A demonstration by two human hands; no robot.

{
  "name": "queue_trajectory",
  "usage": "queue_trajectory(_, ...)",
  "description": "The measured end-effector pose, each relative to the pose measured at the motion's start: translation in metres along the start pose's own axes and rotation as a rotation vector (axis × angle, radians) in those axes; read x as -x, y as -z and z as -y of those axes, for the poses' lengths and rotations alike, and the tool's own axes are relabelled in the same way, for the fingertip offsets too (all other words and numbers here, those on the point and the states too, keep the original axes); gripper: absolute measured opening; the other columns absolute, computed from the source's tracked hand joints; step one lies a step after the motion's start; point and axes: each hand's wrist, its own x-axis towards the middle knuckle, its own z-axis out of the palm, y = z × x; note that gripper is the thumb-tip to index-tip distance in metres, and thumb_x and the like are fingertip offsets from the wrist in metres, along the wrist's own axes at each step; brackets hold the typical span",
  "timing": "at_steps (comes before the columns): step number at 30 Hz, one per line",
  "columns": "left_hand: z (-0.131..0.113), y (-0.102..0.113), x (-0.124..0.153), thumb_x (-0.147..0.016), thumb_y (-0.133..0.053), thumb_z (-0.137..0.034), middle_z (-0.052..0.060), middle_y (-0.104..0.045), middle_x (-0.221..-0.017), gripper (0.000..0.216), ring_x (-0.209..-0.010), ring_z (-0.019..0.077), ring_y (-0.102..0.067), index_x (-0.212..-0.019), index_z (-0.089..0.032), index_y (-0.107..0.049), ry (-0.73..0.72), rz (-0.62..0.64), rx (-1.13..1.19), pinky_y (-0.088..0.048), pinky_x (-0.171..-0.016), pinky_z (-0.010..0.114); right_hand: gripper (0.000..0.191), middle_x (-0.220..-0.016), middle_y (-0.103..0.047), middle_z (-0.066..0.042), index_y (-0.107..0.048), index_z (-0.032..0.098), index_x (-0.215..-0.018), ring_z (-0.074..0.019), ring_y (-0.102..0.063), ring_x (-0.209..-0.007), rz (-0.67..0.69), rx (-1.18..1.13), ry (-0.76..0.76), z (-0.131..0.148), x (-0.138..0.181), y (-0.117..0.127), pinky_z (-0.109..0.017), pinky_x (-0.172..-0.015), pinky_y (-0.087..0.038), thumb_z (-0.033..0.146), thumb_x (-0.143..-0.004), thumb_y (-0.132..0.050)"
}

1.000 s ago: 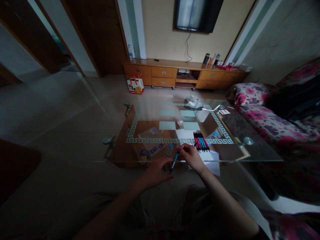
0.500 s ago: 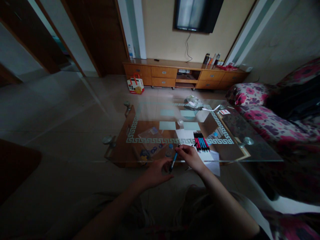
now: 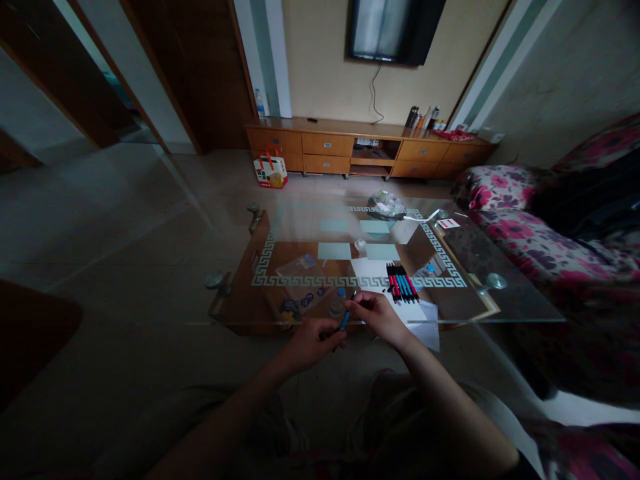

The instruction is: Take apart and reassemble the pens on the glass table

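A blue pen [image 3: 345, 321] with dark ends slants between my two hands, just over the near edge of the glass table [image 3: 300, 303]. Its lower part is gripped by my left hand [image 3: 316, 341], fingers closed and partly covering it. My right hand [image 3: 376, 316] pinches the upper part between thumb and fingers. To the right of that hand, several red, blue and black pens [image 3: 403, 283] lie side by side in a row on white paper [image 3: 367, 270]. Small dark pieces rest by the row's left side.
A plastic bag [image 3: 387, 204] and a red-and-white card [image 3: 449, 223] are toward the table's far right. Bottles and packets show through the glass. A flowered sofa [image 3: 510, 200] stands at the right, a wooden cabinet [image 3: 327, 144] at the back, with a paper bag [image 3: 271, 171] before it.
My left hand has closed its fingers around the lower part of the pen, where they were spread before. My right hand has shifted slightly left with the pen.
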Motion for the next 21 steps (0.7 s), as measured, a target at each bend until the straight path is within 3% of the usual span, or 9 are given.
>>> queue_trajectory(7, 0.003, -0.001, -0.001, -0.09, -0.053, -0.046, 0.005, -0.072, -0.077, 0.037, -0.068, 0.0162, -0.063, -0.083, -0.015, -0.072, 0.01, -0.04, -0.004, -0.044, -0.064, 0.024, 0.039, -0.068, -0.057, 0.001, -0.059, 0.018, -0.071, -0.0128, -0.05, -0.065, 0.004, 0.045, 0.028, -0.003, 0.0, -0.001, -0.024, -0.063, -0.041, 0.055, -0.084, -0.061)
queue_trajectory(9, 0.003, -0.001, -0.003, -0.091, -0.052, -0.046, 0.005, -0.072, -0.078, 0.037, -0.069, 0.0167, -0.063, -0.084, -0.015, -0.071, 0.021, -0.071, 0.005, -0.044, -0.063, 0.024, 0.038, -0.076, -0.062, -0.001, -0.063, 0.019, -0.081, -0.015, -0.055, -0.069, -0.03, 0.082, 0.036, -0.002, 0.0, -0.001, -0.026, -0.065, -0.044, 0.055, -0.087, -0.057)
queue_trajectory(12, 0.001, 0.0, -0.004, -0.091, -0.052, -0.047, 0.006, -0.073, -0.08, 0.036, -0.071, 0.0175, -0.065, -0.086, -0.015, -0.069, 0.03, -0.121, 0.043, -0.045, -0.064, 0.025, 0.039, -0.1, -0.065, -0.009, -0.063, 0.019, -0.109, -0.0203, -0.059, -0.084, -0.217, 0.316, 0.089, 0.0, 0.002, 0.003, -0.032, -0.077, -0.048, 0.052, -0.091, -0.052)
queue_trajectory(15, 0.0, 0.002, -0.005, -0.091, -0.053, -0.046, 0.006, -0.074, -0.08, 0.035, -0.073, 0.0182, -0.067, -0.084, -0.015, -0.068, 0.033, -0.164, 0.074, -0.047, -0.068, 0.026, 0.049, -0.127, -0.055, -0.017, -0.055, 0.019, -0.131, -0.0298, -0.052, -0.11, -0.449, 0.734, 0.098, -0.001, 0.005, 0.007, -0.044, -0.096, -0.041, 0.049, -0.093, -0.049)
queue_trajectory(17, -0.001, 0.002, -0.005, -0.091, -0.053, -0.046, 0.006, -0.074, -0.08, 0.034, -0.074, 0.0184, -0.068, -0.084, -0.016, -0.068, 0.038, -0.177, 0.076, -0.048, -0.069, 0.026, 0.058, -0.143, -0.041, -0.02, -0.043, 0.019, -0.144, -0.037, -0.041, -0.124, -0.538, 0.97, -0.005, -0.005, 0.008, 0.009, -0.053, -0.101, -0.034, 0.05, -0.094, -0.045)
queue_trajectory(21, 0.001, 0.001, -0.006, -0.091, -0.053, -0.046, 0.006, -0.074, -0.081, 0.034, -0.073, 0.0182, -0.068, -0.085, -0.016, -0.068, 0.036, -0.183, 0.077, -0.049, -0.069, 0.027, 0.072, -0.156, -0.018, -0.026, -0.025, 0.016, -0.154, -0.0449, -0.034, -0.129, -0.531, 1.21, -0.244, -0.017, 0.014, 0.008, -0.06, -0.097, -0.03, 0.056, -0.095, -0.036)
